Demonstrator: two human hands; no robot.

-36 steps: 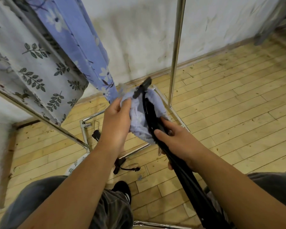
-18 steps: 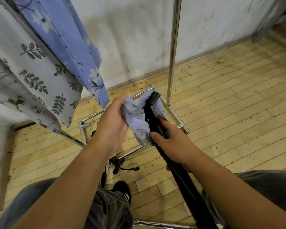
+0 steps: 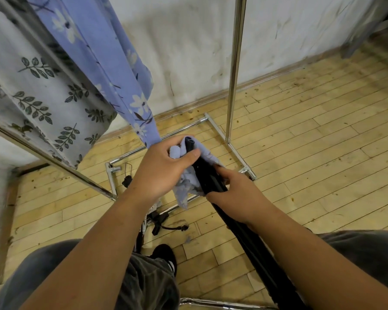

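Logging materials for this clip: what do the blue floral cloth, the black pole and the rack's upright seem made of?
The blue floral cloth: thin woven fabric, matte; it drapes and bunches in soft folds. The black pole: probably metal or plastic tubing, satin black; its tip looks hollow. The rack upright: polished metal, likely chromed; bright mirror-like streaks.

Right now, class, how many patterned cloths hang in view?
2: a white leaf-print cloth at left, and a blue flowered cloth beside it, its end held in the left hand. Others may hang beyond the left edge.
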